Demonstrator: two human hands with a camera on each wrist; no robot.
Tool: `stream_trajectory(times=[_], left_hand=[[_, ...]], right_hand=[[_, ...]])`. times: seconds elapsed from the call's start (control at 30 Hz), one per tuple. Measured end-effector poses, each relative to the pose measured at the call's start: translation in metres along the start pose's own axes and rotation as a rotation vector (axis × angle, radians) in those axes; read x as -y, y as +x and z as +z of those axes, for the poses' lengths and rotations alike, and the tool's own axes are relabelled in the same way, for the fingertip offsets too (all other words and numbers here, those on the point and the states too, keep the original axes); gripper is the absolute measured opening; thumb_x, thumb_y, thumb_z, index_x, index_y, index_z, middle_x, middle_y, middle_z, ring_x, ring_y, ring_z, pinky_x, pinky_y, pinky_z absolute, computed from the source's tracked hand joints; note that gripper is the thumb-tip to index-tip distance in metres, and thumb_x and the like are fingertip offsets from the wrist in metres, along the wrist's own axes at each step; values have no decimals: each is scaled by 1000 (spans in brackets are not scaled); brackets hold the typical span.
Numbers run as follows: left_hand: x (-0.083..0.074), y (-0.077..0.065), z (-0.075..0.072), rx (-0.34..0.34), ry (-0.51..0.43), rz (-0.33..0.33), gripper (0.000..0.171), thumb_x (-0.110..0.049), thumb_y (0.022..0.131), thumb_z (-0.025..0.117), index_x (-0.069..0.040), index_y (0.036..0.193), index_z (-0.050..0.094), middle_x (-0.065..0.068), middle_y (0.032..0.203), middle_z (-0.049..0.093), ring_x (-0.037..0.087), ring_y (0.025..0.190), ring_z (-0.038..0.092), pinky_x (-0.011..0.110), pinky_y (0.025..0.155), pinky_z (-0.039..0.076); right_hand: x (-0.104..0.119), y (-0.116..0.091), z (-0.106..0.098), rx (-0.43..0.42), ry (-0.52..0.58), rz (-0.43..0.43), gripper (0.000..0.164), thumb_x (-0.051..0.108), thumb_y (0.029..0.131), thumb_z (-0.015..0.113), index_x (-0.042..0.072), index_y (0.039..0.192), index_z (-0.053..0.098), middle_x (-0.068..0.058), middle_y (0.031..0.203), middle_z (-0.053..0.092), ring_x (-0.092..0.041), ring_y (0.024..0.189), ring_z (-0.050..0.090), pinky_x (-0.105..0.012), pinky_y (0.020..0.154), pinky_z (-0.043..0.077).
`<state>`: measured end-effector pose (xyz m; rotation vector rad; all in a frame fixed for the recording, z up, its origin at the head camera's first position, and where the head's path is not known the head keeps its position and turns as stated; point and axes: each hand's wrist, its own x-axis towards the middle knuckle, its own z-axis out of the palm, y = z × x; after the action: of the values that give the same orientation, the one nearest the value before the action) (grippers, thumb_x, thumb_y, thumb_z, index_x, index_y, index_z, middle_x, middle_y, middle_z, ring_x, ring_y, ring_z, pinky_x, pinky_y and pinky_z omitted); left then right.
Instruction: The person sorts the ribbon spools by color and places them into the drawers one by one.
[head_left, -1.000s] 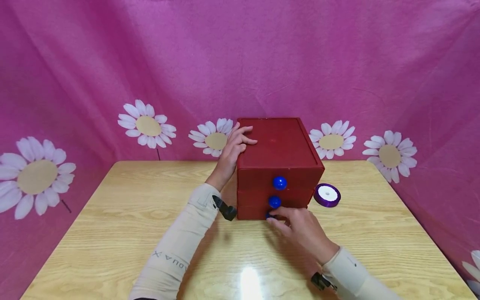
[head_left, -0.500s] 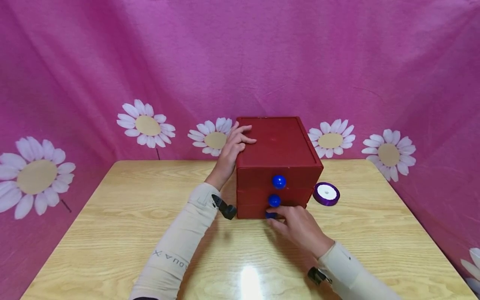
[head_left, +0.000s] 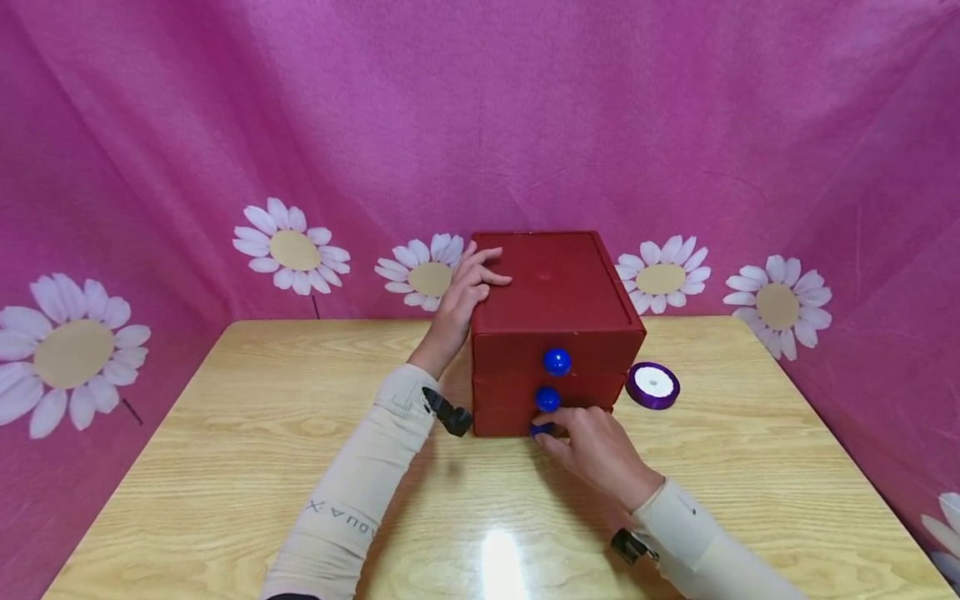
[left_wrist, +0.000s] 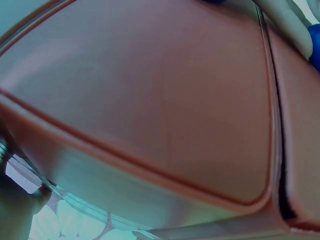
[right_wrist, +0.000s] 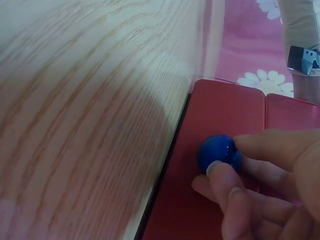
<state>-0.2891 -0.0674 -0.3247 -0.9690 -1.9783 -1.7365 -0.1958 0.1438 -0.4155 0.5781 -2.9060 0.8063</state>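
Note:
A red drawer box [head_left: 555, 283] stands on the wooden table, with a column of round blue knobs down its front. My left hand [head_left: 455, 312] rests along its left side, fingers reaching over the top edge. At the bottom front my right hand [head_left: 596, 450] pinches the lowest blue knob [right_wrist: 218, 152] between thumb and fingers. Above that hand are the middle blue knob [head_left: 547, 399] and the top blue knob [head_left: 557, 362]. The drawer fronts look flush in the head view. In the left wrist view, a narrow dark gap runs beside a large red panel [left_wrist: 150, 100].
A purple ribbon spool [head_left: 653, 385] with a white centre lies on the table [head_left: 300, 417] just right of the box. Behind the table hangs a pink cloth [head_left: 547, 117] printed with white daisies. A wrist camera [head_left: 448, 412] juts from the left sleeve near the box's corner.
The view has shifted very slightly. My right hand keeps its pinch on the lowest knob, its wrist moving a little left and up; the left hand stays on the box.

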Motion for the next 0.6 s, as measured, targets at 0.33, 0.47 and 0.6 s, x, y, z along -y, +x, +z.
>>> stream_trajectory(times=[0.33, 0.47, 0.6], left_hand=[[0, -1, 1, -7, 9, 0, 36, -5, 89, 36, 13, 107, 62, 27, 145, 38, 40, 145, 5, 45, 117, 2], [-1, 0, 2, -6, 2, -2, 36, -5, 89, 36, 13, 107, 62, 27, 145, 38, 39, 145, 4, 46, 117, 1], [0, 0, 2, -9, 5, -10, 36, -5, 89, 36, 13, 107, 61, 26, 145, 37, 37, 146, 5, 47, 117, 1]], right_hand=[[3, -4, -2, 6, -24, -19, 14, 18, 79, 79, 19, 93, 77, 10, 82, 70, -5, 71, 62, -26, 66, 51], [3, -8, -2, 9, -21, -27, 14, 18, 80, 78, 19, 93, 76, 11, 81, 70, -4, 71, 62, -26, 65, 51], [4, -12, -2, 7, -26, -49, 13, 19, 80, 78, 21, 92, 75, 12, 81, 69, -2, 71, 61, -24, 64, 50]])
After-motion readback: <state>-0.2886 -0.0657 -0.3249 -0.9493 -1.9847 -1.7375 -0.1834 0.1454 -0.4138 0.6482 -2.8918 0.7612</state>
